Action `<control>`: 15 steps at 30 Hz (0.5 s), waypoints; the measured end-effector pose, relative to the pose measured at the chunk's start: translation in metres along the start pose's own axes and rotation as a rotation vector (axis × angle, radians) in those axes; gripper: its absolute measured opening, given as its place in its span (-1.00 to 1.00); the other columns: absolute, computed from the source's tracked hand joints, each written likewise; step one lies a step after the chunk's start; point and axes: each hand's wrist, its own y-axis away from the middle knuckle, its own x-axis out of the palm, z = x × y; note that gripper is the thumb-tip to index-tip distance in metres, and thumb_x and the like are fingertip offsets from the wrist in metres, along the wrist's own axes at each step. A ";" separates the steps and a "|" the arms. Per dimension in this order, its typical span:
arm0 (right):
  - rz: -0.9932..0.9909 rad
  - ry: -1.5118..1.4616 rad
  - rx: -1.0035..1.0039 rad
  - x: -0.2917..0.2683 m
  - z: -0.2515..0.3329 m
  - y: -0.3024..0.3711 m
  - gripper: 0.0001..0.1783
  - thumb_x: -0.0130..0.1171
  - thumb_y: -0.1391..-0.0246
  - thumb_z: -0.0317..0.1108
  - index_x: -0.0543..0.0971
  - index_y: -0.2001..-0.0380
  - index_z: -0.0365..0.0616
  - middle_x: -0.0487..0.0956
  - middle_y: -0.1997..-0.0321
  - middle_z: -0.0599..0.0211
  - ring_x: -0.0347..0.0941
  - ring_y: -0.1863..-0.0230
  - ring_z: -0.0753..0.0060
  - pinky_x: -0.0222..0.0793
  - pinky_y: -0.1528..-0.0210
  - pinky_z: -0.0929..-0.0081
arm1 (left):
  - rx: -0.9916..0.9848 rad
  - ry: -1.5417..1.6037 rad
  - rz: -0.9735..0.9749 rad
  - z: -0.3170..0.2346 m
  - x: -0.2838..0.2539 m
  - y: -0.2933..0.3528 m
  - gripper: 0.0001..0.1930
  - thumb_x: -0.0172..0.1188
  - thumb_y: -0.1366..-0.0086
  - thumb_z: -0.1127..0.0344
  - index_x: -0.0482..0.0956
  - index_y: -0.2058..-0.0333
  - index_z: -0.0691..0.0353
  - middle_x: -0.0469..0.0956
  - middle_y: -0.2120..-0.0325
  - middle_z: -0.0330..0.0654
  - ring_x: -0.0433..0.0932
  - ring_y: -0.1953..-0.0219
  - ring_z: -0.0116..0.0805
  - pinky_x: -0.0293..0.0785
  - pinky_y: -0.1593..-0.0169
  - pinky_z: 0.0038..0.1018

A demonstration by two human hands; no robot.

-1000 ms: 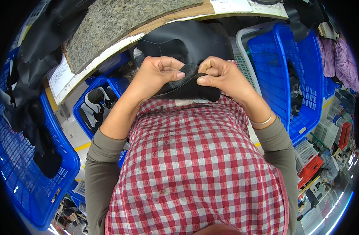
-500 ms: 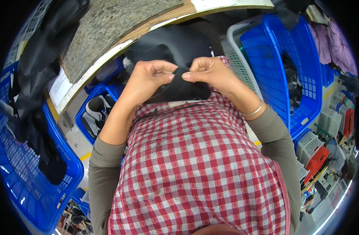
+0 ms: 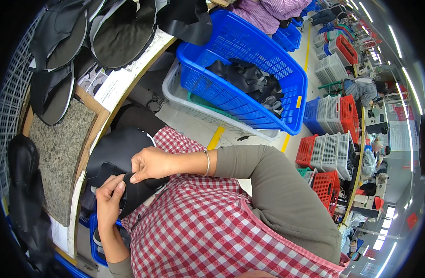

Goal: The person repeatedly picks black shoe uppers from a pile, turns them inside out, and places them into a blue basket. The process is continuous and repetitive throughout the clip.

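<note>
Factory bench; hands (image 3: 129, 183) gripping black piece (image 3: 136, 192).

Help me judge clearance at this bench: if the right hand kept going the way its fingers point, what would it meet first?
The right hand points left and slightly down, pinching the black shoe piece. Beyond it, the first thing is probably the wooden bench edge, then the grey speckled pad; depth is uncertain.

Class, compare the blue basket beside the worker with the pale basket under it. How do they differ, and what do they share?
The blue basket sits on top and shows fully; the pale basket lies beneath, only its rim and side showing. The blue basket visibly holds dark pieces; the pale basket's contents are hidden. Both are slotted plastic baskets tilted the same way.
</note>
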 end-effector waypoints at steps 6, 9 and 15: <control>-0.038 0.071 -0.087 0.007 -0.009 -0.004 -0.64 0.56 0.06 -0.08 0.73 0.44 -0.18 0.75 0.42 0.23 0.70 0.40 0.30 0.58 0.28 0.37 | 0.148 -0.303 0.004 0.009 0.002 -0.012 -0.82 0.36 -0.25 0.44 0.69 0.18 0.37 0.42 0.51 -0.21 0.39 0.44 -0.45 0.32 0.33 -0.48; 0.113 -0.389 0.136 0.005 -0.016 0.003 -0.76 0.47 -0.15 -0.23 0.70 0.32 -0.20 0.72 0.34 0.38 0.64 0.29 0.53 0.53 0.20 0.53 | 0.113 -0.246 -0.043 0.012 0.005 -0.011 -0.85 0.35 -0.29 0.42 0.69 0.22 0.38 0.49 0.50 -0.18 0.41 0.46 -0.43 0.33 0.35 -0.46; -0.057 -0.643 0.209 -0.034 -0.016 0.004 -0.80 0.35 -0.29 -0.32 0.64 0.08 -0.13 0.75 0.09 0.20 0.63 0.20 0.56 0.56 0.11 0.60 | 0.015 -0.006 -0.111 0.024 0.008 -0.005 -0.87 0.37 -0.27 0.47 0.74 0.26 0.42 0.53 0.48 -0.37 0.38 0.45 -0.70 0.33 0.37 -0.61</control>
